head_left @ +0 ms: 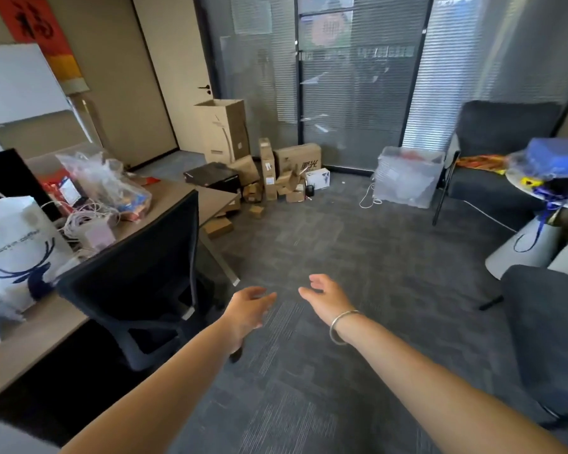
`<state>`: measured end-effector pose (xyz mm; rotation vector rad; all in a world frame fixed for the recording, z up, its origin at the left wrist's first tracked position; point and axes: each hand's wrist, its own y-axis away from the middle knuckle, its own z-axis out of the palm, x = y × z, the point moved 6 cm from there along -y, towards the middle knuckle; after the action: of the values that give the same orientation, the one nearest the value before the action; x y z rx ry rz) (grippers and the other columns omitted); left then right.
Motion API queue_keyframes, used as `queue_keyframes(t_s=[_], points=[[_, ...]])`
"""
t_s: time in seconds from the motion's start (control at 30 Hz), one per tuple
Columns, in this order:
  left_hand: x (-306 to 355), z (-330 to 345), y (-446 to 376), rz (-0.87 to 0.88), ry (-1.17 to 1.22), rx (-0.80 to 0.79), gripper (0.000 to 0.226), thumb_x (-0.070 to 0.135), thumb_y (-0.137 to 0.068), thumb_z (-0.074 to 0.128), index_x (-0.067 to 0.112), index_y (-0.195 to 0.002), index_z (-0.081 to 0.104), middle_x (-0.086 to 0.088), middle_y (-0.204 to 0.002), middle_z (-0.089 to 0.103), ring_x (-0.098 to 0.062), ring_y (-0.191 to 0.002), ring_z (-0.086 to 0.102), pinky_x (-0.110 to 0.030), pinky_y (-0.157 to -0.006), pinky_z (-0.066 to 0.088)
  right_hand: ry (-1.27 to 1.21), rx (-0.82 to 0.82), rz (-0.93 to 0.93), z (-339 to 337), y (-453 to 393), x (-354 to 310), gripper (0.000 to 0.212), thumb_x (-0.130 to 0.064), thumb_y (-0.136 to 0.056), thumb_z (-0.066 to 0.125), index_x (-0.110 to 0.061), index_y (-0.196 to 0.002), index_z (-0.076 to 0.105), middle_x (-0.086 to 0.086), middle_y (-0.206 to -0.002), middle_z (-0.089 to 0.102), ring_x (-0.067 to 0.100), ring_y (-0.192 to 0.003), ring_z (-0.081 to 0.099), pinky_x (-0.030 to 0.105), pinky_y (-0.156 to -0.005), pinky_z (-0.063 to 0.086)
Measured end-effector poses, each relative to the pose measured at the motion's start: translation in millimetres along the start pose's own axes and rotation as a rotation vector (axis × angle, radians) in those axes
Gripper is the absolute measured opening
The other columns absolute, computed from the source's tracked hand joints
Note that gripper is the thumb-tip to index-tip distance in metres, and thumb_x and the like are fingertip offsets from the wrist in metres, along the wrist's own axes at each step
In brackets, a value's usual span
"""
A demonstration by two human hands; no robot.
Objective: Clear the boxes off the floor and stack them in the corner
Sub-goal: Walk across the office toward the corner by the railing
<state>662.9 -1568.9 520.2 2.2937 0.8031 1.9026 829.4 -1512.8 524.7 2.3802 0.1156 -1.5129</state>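
Both hands reach forward above the carpet point(358, 244), and neither holds anything. The left hand point(248, 308) and the right hand point(325, 298) have relaxed, slightly bent fingers. The right wrist wears a bangle point(340, 326). The boxes point(276, 172) stand and lie in the far corner by the door point(177, 77). A few small ones lie on the floor near the surface point(217, 194). A chair point(138, 276) stands at the left.

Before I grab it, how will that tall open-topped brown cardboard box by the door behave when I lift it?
The tall open-topped brown cardboard box is narrow for its height, so it probably tips easily if pushed high up. Its top flaps stand open, so the walls may flex when squeezed. Its contents are hidden, so weight is uncertain. Both the left hand and right hand are free.
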Motion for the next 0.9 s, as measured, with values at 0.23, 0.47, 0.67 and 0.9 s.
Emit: queue_keyframes(t_s=[0.23,0.47,0.67,0.9], points=[[102,67,-163,0.023,-0.028,0.028,0.051,0.031,-0.093,0.062,0.011,-0.138,0.049,-0.006,-0.124,0.059,-0.022,-0.109,0.060,-0.035,-0.084,0.054,0.016,-0.012,-0.044,-86,-197,-32,0.051,-0.027,-0.092,0.060,-0.012,-0.139,0.045,0.006,-0.142,0.047,0.019,-0.127,0.049,0.028,-0.103,0.036],[179,98,-303,0.021,-0.007,0.023,0.050,0.031,-0.094,0.062,0.012,-0.138,0.048,-0.005,-0.121,0.059,-0.022,-0.110,0.059,-0.041,-0.095,0.052,0.041,-0.059,-0.053,-119,-363,-65,0.052,-0.029,-0.091,0.062,-0.013,-0.137,0.046,0.006,-0.141,0.050,0.019,-0.126,0.050,0.031,-0.105,0.037],[232,116,-461,0.004,-0.027,0.013,0.050,0.031,-0.095,0.061,0.012,-0.139,0.048,-0.006,-0.125,0.059,-0.022,-0.110,0.059,-0.037,-0.090,0.053,0.040,-0.064,-0.048,-135,-523,-81,0.051,-0.031,-0.092,0.060,-0.016,-0.138,0.045,0.003,-0.142,0.048,0.018,-0.127,0.049,0.035,-0.107,0.038],[321,121,-665,0.006,-0.015,0.025,0.050,0.032,-0.093,0.063,0.012,-0.137,0.050,-0.009,-0.117,0.062,-0.022,-0.104,0.060,-0.038,-0.089,0.053,0.047,-0.012,-0.044,-169,-728,-127,0.049,-0.029,-0.093,0.060,-0.015,-0.138,0.045,0.004,-0.141,0.048,0.019,-0.127,0.048,0.032,-0.105,0.039]])
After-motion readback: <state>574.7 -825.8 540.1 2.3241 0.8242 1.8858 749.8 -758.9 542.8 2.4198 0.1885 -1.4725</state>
